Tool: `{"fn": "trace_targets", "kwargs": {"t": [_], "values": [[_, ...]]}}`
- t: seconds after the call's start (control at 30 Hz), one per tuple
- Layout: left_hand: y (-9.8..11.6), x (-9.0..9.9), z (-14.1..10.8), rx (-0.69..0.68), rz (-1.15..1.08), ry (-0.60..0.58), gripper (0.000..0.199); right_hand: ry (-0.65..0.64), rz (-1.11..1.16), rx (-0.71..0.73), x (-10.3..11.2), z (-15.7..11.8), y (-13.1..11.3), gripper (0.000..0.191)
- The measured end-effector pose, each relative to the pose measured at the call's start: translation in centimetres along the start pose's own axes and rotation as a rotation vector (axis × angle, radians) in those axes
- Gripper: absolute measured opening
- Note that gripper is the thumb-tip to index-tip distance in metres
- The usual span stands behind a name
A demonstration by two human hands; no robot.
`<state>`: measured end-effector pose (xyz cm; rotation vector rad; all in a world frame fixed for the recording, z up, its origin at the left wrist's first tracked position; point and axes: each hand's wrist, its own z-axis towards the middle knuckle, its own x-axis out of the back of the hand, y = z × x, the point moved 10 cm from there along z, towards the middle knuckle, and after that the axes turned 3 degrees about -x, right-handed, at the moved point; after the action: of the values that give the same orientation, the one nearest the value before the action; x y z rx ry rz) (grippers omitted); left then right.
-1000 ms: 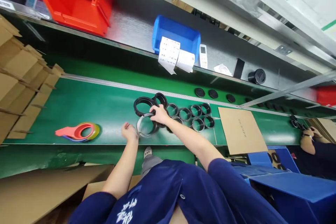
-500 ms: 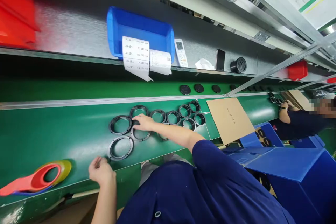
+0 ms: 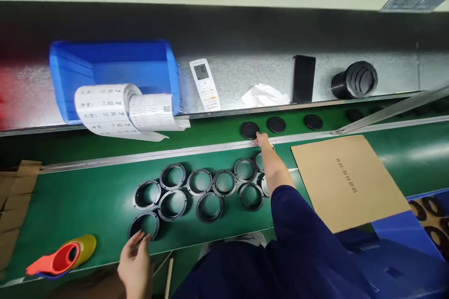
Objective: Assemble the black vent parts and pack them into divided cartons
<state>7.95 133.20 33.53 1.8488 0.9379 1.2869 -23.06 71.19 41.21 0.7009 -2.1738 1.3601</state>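
Note:
Several black rings lie on the green work surface. My left hand is at the nearest ring, thumb and fingertips closed on its near rim. The ring looks flat on the surface. My right hand reaches out over the other end of the group, its fingers closed on the near right edge of a black disc. That disc lies on the green strip under the shelf; my fingertips are partly hidden. Two more discs sit to its right. My right forearm hides part of the rightmost rings.
On the metal shelf are a blue bin with label rolls, a remote, crumpled tissue, a phone and a black cylinder. Cardboard lies right; a tape dispenser lies left.
My right hand has left the rings and moved right and away to the black disc. My left hand has come onto the nearest ring. The view has turned and drawn closer to the shelf.

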Motion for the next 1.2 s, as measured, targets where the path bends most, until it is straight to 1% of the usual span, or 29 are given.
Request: {"fn": "trace_targets", "kwargs": {"t": [0.07,0.13,0.17,0.23,0.3,0.33,0.37,0.43,0.5,0.53,0.57,0.6,0.63,0.67,0.7,0.77,0.8,0.83,0.87,0.9,0.97,1.1,1.2], "values": [[2.1,-3.2,-0.9,-0.022,-0.075,-0.118,0.037,-0.093,0.138,-0.074,-2.2,0.7,0.7,0.022],[4.6,-6.7,-1.7,-0.045,-0.126,-0.226,0.039,-0.170,0.278,-0.095,-3.8,0.5,0.4,0.018],[6.1,-8.5,-2.1,-0.059,-0.149,-0.272,0.041,-0.208,0.347,-0.087,-4.3,0.0,0.2,0.019],[9.3,-12.0,-3.3,-0.082,-0.209,-0.354,0.045,-0.302,0.471,-0.056,-5.1,-1.9,-0.3,0.029],[12.7,-15.5,-4.8,-0.080,-0.334,-0.458,0.050,-0.426,0.559,-0.025,-5.8,-5.3,-0.2,0.041],[14.3,-17.3,-5.6,-0.051,-0.430,-0.527,0.054,-0.491,0.584,-0.016,-6.2,-7.4,0.2,0.044],[15.9,-19.1,-6.5,-0.002,-0.547,-0.616,0.060,-0.567,0.606,-0.009,-6.8,-9.8,0.7,0.046],[18.8,-22.5,-8.6,0.130,-0.795,-0.818,0.071,-0.766,0.650,0.001,-8.3,-15.3,2.1,0.046],[21.3,-24.7,-10.3,0.234,-0.990,-0.988,0.071,-0.983,0.667,-0.005,-9.9,-20.9,3.6,0.050],[22.1,-25.3,-10.8,0.261,-1.056,-1.035,0.068,-1.064,0.660,-0.004,-10.4,-23.2,4.4,0.053],[22.7,-25.6,-11.1,0.271,-1.103,-1.052,0.064,-1.110,0.632,0.007,-10.7,-25.0,5.0,0.055],[22.9,-25.7,-11.2,0.274,-1.134,-1.045,0.060,-1.105,0.581,0.038,-10.6,-26.0,5.5,0.057],[23.0,-25.7,-11.3,0.276,-1.150,-1.026,0.056,-1.046,0.515,0.101,-10.1,-26.2,5.7,0.057],[22.9,-25.5,-11.4,0.283,-1.157,-1.007,0.052,-0.929,0.442,0.196,-8.9,-25.8,5.4,0.056],[22.7,-25.3,-11.7,0.298,-1.157,-0.999,0.050,-0.766,0.366,0.317,-7.1,-25.1,4.8,0.054],[22.7,-24.7,-12.7,0.334,-1.154,-1.017,0.048,-0.420,0.222,0.607,-2.5,-24.7,2.5,0.051],[22.9,-24.3,-13.3,0.349,-1.153,-1.043,0.048,-0.294,0.171,0.755,-0.4,-25.3,1.2,0.049],[23.1,-24.0,-14.0,0.359,-1.152,-1.073,0.049,-0.226,0.134,0.891,1.0,-26.2,0.0,0.046],[23.5,-23.6,-14.7,0.361,-1.152,-1.099,0.052,-0.209,0.108,1.008,1.9,-27.2,-0.9,0.043],[23.8,-23.2,-15.2,0.355,-1.153,-1.118,0.056,-0.218,0.090,1.100,2.3,-28.2,-1.5,0.041],[24.5,-22.4,-15.9,0.329,-1.157,-1.135,0.061,-0.233,0.079,1.210,2.8,-29.5,-2.2,0.041],[25.2,-21.4,-16.8,0.287,-1.148,-1.165,0.064,-0.192,0.027,1.306,2.5,-30.7,-2.5,0.044],[25.1,-21.0,-17.4,0.294,-1.112,-1.171,0.067,-0.173,-0.044,1.335,2.1,-30.8,-2.4,0.048]]}}
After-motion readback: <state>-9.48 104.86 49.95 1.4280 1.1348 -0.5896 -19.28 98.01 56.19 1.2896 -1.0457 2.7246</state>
